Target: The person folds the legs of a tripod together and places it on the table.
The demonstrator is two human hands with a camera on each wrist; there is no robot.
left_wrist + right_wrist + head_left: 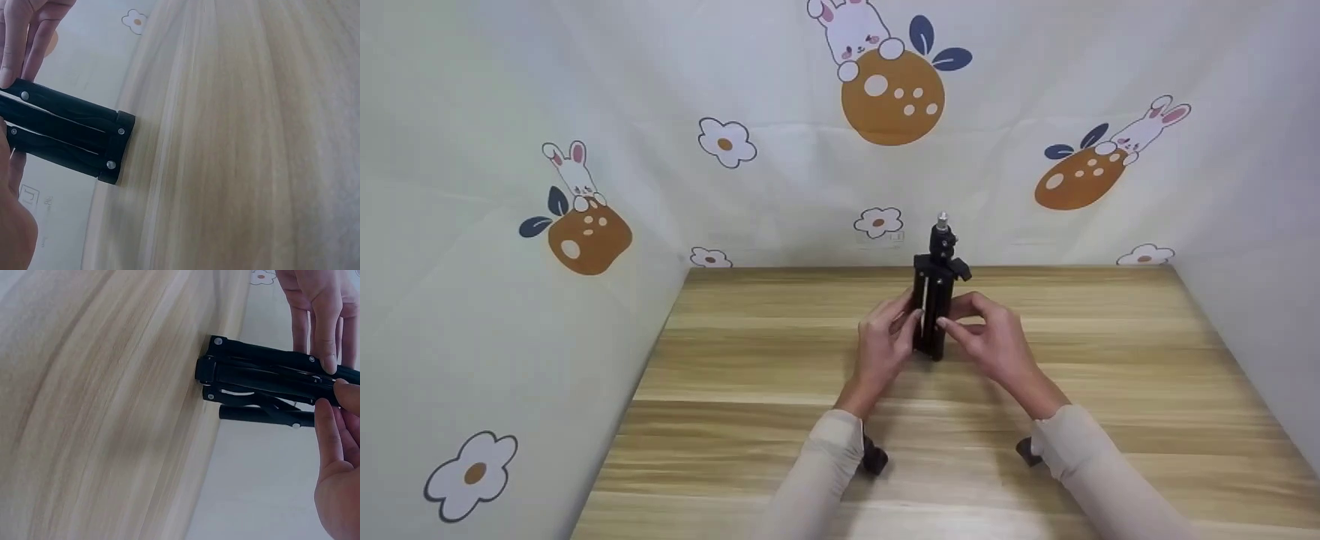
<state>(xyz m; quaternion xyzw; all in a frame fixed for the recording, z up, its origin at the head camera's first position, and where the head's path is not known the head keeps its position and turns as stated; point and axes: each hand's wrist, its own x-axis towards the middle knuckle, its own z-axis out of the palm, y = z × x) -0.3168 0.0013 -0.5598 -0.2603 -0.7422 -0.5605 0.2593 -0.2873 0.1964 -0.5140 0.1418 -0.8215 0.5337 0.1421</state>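
Note:
A folded black tripod light stand (937,300) stands upright toward the back of the table, with a silver stud at its top and a knob on its right side. My left hand (885,337) grips the folded legs from the left, thumb at the front. From the right, my right hand (994,334) pinches the legs between thumb and fingers. In the left wrist view, the foot end of the light stand (70,126) shows its legs and rivets close together. In the right wrist view, one leg of the light stand (253,415) sits slightly apart from the others.
The wood-grain table (750,360) meets a pale printed cloth wall (780,195) behind the stand, with more cloth at both sides. Black wrist devices (874,456) stick out below the light sleeves (825,457).

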